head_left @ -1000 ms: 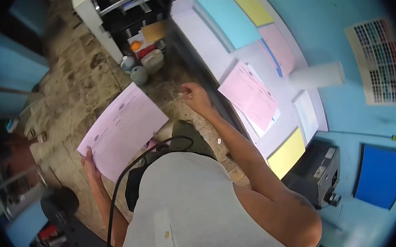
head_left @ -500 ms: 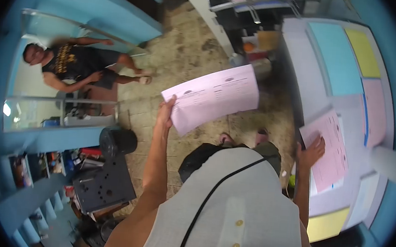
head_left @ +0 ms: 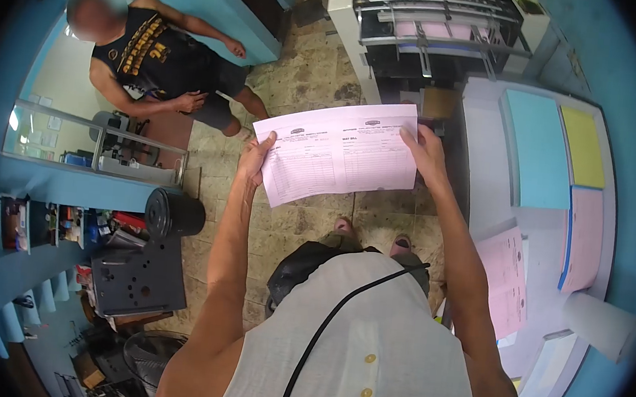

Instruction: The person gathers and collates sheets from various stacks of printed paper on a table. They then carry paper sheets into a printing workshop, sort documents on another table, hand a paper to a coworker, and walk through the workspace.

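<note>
A pink printed form sheet (head_left: 340,159) is stretched out in front of my body, with two "way bill" style forms side by side on it. My left hand (head_left: 254,159) pinches its left edge, thumb on top. At the upper right edge, my right hand (head_left: 427,157) grips the same sheet, its thumb on the printed face and the other fingers behind. The paper bends slightly between them. To the right, other pink printed sheets (head_left: 504,279) lie on the white table (head_left: 479,167).
On the table are a blue paper stack (head_left: 535,149), a yellow stack (head_left: 583,146), a pink stack (head_left: 583,233) and a white roll (head_left: 603,323). A printing machine (head_left: 431,27) stands ahead. At left are a person (head_left: 163,64), a black bin (head_left: 174,212) and shelves (head_left: 38,287).
My right hand has left the pink sheets on the table and taken hold of the right side of the held sheet. The person at left has come closer.
</note>
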The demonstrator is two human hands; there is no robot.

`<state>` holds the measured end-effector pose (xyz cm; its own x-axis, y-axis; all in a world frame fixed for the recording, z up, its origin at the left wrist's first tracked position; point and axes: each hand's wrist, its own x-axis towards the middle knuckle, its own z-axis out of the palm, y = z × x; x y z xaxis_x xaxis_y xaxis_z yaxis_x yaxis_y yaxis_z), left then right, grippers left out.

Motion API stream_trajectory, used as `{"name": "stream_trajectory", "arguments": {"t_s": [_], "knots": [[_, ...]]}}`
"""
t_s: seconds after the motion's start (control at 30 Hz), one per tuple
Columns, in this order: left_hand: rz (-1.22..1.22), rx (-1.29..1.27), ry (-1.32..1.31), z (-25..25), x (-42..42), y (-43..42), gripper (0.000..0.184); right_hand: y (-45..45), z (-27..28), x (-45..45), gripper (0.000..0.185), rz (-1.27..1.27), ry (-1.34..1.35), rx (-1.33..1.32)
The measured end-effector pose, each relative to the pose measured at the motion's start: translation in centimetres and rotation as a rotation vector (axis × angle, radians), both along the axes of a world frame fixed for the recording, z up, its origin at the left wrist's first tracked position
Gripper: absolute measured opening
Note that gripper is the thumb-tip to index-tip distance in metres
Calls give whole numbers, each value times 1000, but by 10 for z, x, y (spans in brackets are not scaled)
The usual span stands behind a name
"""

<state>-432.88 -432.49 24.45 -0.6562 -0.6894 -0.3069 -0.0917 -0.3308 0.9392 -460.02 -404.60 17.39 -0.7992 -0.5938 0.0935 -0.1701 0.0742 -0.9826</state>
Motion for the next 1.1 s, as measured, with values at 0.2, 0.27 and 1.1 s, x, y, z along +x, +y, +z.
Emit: {"name": "stream_trajectory", "arguments": {"t_s": [0.2, 0.27, 1.1], "knots": [[-51, -74, 88, -5, 17, -44, 29, -98, 17, -14, 19, 27, -408, -306], [-22, -121, 68, -29, 30, -83, 33, -127, 25, -11, 21, 18, -491, -303], [72, 189, 95, -109, 39, -189, 20, -273, 65, -26, 23, -98, -198, -192]]}}
